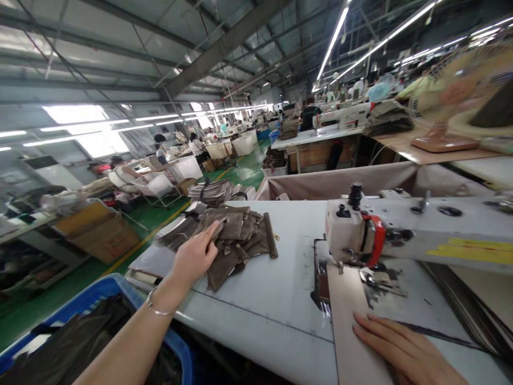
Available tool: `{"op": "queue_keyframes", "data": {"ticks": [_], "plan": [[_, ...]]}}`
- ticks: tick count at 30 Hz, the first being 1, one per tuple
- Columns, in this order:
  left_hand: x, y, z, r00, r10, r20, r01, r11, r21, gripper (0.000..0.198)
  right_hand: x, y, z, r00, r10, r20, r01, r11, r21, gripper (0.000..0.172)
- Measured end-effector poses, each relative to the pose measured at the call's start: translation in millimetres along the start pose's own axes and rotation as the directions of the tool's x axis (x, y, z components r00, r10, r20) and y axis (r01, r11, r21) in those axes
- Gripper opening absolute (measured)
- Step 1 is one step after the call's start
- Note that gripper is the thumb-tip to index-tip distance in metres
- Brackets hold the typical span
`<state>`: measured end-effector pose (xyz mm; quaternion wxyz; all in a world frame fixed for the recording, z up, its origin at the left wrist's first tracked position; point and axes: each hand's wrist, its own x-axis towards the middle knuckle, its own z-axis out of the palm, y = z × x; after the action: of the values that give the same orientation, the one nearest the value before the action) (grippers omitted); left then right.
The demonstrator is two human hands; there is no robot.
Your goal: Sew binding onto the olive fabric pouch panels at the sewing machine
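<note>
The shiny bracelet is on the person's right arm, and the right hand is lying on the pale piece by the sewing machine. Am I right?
Not quite: the head view shows the bracelet on the left arm. The rest is right: the right hand lies on the pale piece by the sewing machine.

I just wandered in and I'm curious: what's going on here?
A person is working at a sewing machine on a pale worktable. The left-hand grip reaches onto a loose pile of dark brown fabric pieces; whether it has pinched one is unclear. The right-hand grip lies flat on a pale flat piece, whose far end is under the machine's head. More dark pieces lie in a blue basket at the lower left.
</note>
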<state>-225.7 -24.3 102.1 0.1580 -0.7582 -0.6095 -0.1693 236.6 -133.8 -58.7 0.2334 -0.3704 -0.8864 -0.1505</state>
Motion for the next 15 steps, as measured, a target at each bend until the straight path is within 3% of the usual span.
{"op": "queue_keyframes", "data": {"ticks": [2,4,6,8,12,15], "plan": [[5,35,-4.7,0.999,-0.031,-0.019,0.026,0.98,-0.199,0.045,19,1,-10,0.993,0.089,0.076,-0.094,0.994,0.06,0.059],[6,79,4.3,0.989,0.067,0.134,-0.005,0.907,-0.421,0.031,39,7,-12,0.976,0.186,0.111,-0.195,0.978,0.074,0.055],[5,122,25.7,0.933,0.226,0.281,0.003,0.775,-0.632,0.025,54,14,-9,0.968,0.226,0.11,-0.235,0.97,0.067,0.05],[1,155,51.7,0.887,0.349,0.302,-0.019,0.682,-0.731,0.025,61,19,-3,0.964,0.239,0.113,-0.246,0.967,0.057,0.048],[2,180,83.4,0.936,0.325,0.133,-0.13,0.673,-0.728,0.023,59,20,4,0.962,0.247,0.113,-0.254,0.966,0.053,0.046],[13,184,82.6,0.893,0.411,0.185,-0.106,0.59,-0.801,0.026,57,18,3,0.961,0.251,0.115,-0.258,0.964,0.059,0.043]]}}
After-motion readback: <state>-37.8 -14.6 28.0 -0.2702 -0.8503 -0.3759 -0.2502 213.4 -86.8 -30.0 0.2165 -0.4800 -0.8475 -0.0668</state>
